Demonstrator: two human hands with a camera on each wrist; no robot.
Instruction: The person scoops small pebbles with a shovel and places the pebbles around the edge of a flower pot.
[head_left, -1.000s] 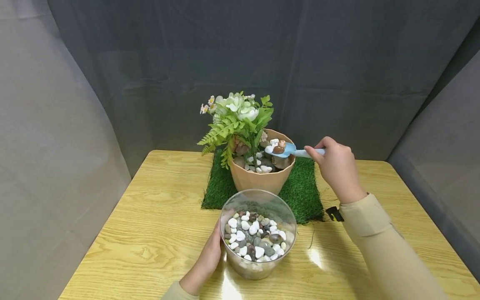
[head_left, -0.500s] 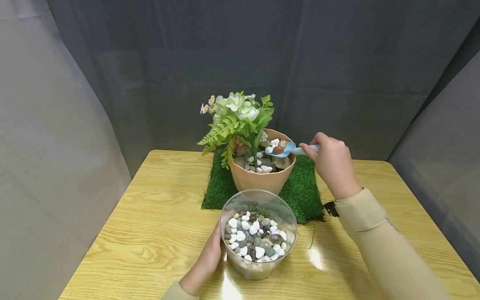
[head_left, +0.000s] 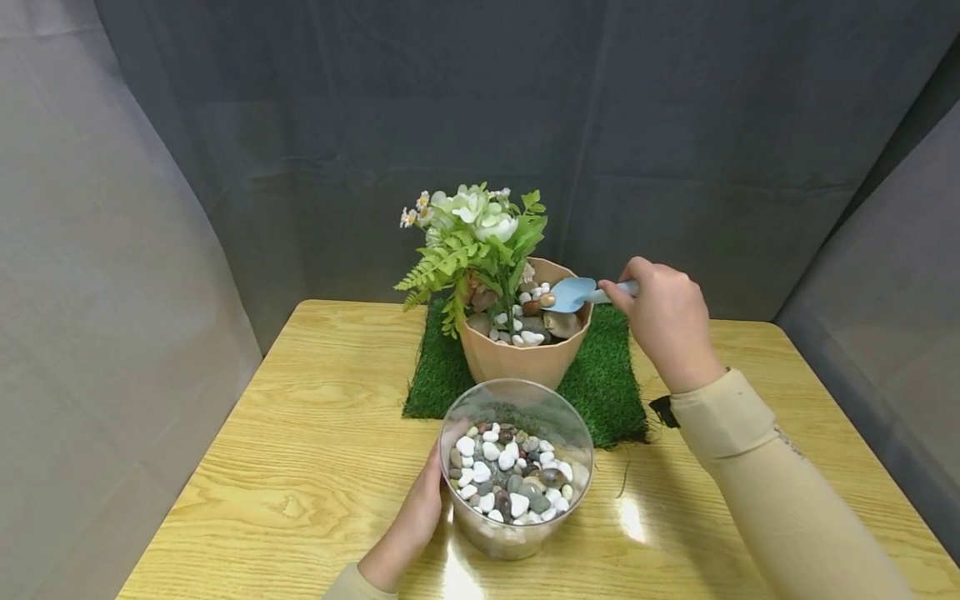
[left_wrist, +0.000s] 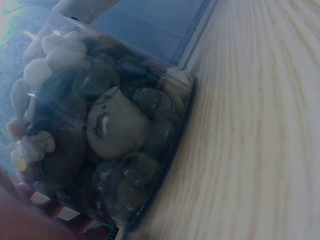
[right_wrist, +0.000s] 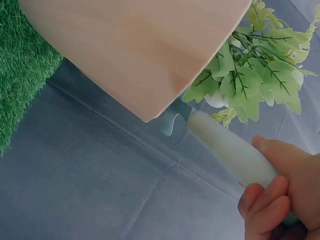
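Note:
My right hand (head_left: 663, 321) grips the pale handle of a small blue trowel (head_left: 572, 294). Its blade tilts over the right rim of a peach flower pot (head_left: 525, 364), with no stones on it. Brown and white pebbles (head_left: 534, 300) lie in the pot by the blade tip, among larger stones. White flowers and green leaves (head_left: 480, 237) rise from the pot's left side. My left hand (head_left: 423, 500) holds the left side of a clear container (head_left: 517, 542) with mixed pebbles in it. In the left wrist view its fingers (left_wrist: 45, 210) lie partly hidden around the container wall.
The pot stands on a square of artificial grass (head_left: 607, 400), behind the clear container on a wooden table (head_left: 315, 433). Dark grey cloth (head_left: 675, 125) hangs behind the table, with lighter cloth at the sides.
The right hand has tilted the trowel, and its brown and white pebbles have slid off into the pot. The left hand and the clear container stay in place.

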